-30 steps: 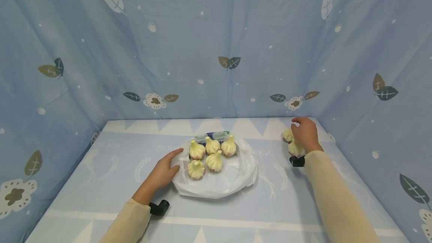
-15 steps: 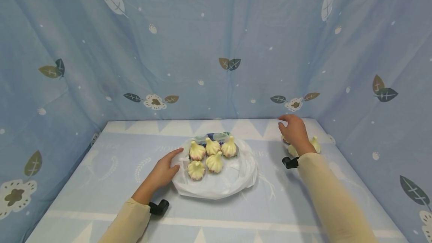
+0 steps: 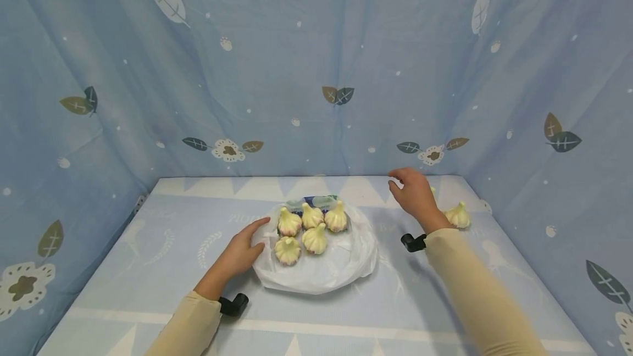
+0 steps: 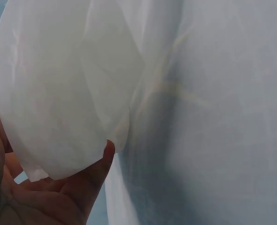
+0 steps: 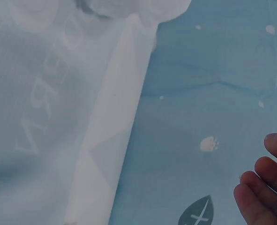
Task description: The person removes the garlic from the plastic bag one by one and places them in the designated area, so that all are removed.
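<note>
garlic bulbs [image 3: 315, 238], five of them, are sitting inside the white plastic bag [image 3: 321, 280] on the table [image 3: 163, 268]. my left hand [image 3: 238, 251] is touching the bag's left rim, its fingers spreading loosely. my right hand [image 3: 415, 195] is hovering right of the bag, fingers released and gently bending; beside it another bulb [image 3: 459, 216] is lying, and i'm seeing a further bulb [image 3: 433, 190] mostly hiding behind it.

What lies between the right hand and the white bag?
No object: the head view shows only patterned table covering, with faint printed lettering, between the right hand and the white bag.
</note>
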Available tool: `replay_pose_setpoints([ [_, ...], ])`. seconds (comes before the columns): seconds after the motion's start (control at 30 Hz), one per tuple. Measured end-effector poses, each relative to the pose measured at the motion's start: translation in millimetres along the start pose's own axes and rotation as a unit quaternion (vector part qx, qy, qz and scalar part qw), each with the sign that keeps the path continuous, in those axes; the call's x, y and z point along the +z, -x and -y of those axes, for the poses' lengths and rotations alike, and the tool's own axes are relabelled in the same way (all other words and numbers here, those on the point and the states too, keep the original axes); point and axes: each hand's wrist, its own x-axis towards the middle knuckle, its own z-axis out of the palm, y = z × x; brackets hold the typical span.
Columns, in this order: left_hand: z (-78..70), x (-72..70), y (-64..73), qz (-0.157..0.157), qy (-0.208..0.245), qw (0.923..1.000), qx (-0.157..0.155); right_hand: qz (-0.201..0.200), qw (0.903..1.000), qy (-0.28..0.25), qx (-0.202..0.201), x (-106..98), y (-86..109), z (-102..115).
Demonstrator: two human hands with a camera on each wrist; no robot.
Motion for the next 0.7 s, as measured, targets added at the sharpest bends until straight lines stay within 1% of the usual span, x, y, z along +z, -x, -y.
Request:
replay_pose_setpoints([
  [0.13,0.8,0.6,0.9,0.003,0.001,1.0000,-0.002,-0.002,0.9999,0.002,-0.014,2,0.0,11],
  [0.27,0.3,0.5,1.2,0.000,0.001,1.0000,0.000,0.009,0.9997,-0.003,-0.020,4,0.3,23],
  [0.47,-0.9,1.3,1.8,0.003,0.003,1.0000,-0.004,0.041,0.9982,-0.017,-0.041,7,4.6,37],
  [0.6,-1.0,1.5,1.4,-0.002,-0.002,1.0000,0.003,0.061,0.9963,-0.031,-0.051,9,7.6,45],
  [0.7,-1.1,1.7,1.1,-0.004,-0.002,1.0000,0.006,0.084,0.9941,-0.038,-0.057,13,9.7,50],
])
